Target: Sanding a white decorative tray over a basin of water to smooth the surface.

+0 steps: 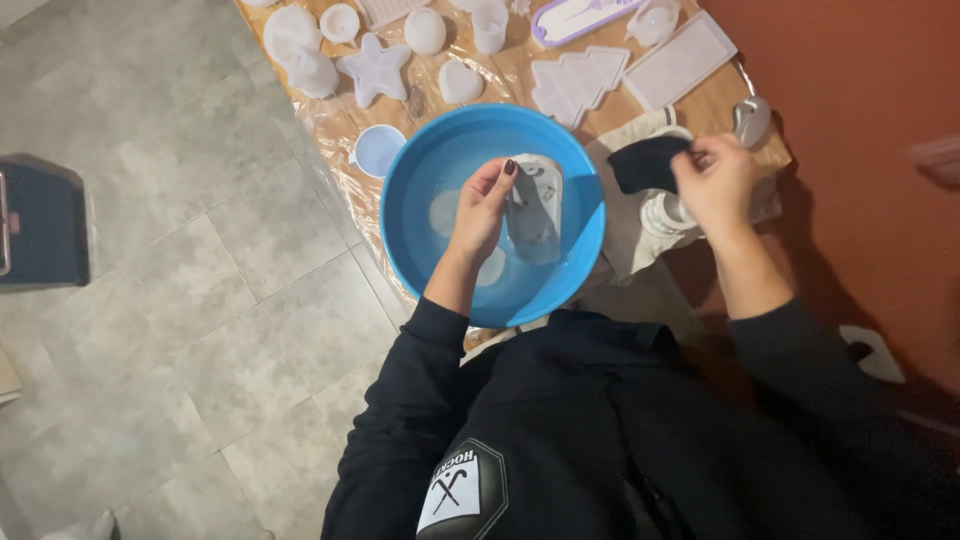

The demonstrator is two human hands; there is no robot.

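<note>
Over the basin: we are holding a pale mould [535,205] with our left hand [480,210] above the blue basin [420,160], fingers pinching its left edge.
Right of the basin: our right hand [715,180] is gripping a dark cloth [648,162].
Handling: the mould is looking wet, light and probably slippery, so we are judging a firm edge grip safest.
Far side: white moulds [375,68] are lying on the table [720,100].

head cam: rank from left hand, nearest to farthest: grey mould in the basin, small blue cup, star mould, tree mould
1. Grey mould: held by the left hand, inside the blue basin.
2. Small blue cup: outside the basin rim, up and to the left.
3. Tree mould: beyond the basin, up and right; close to the star.
4. Star mould: top of the table, farther up-left.
</note>
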